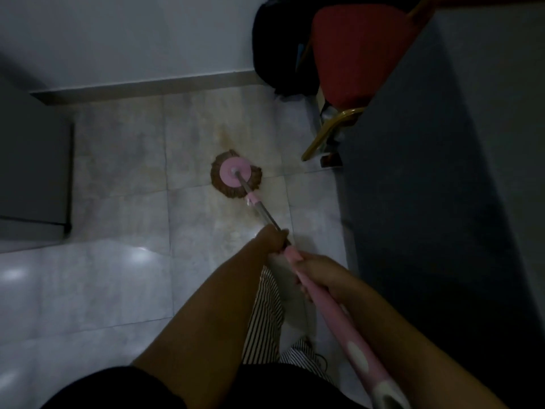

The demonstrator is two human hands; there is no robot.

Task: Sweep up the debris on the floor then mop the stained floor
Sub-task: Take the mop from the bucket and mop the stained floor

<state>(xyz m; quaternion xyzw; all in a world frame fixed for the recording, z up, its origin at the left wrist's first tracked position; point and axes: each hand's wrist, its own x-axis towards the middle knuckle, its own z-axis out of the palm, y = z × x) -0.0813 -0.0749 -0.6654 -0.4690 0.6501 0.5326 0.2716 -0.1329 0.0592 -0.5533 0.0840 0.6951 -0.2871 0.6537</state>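
A round mop head (236,177) with brown strands and a pink disc lies flat on the pale tiled floor (118,178). It rests on a brownish stain (227,140) that runs from the wall down past it. The mop handle (333,311) is metal near the head and pink nearer me. My left hand (272,236) is closed around the handle lower down. My right hand (320,276) grips the pink part just behind it.
A red chair (348,54) with gold legs stands at the back right beside a black bag (280,45). A tall dark cabinet or counter (442,172) fills the right side. A grey unit (32,172) stands at the left. The wall skirting (147,87) runs behind the stain.
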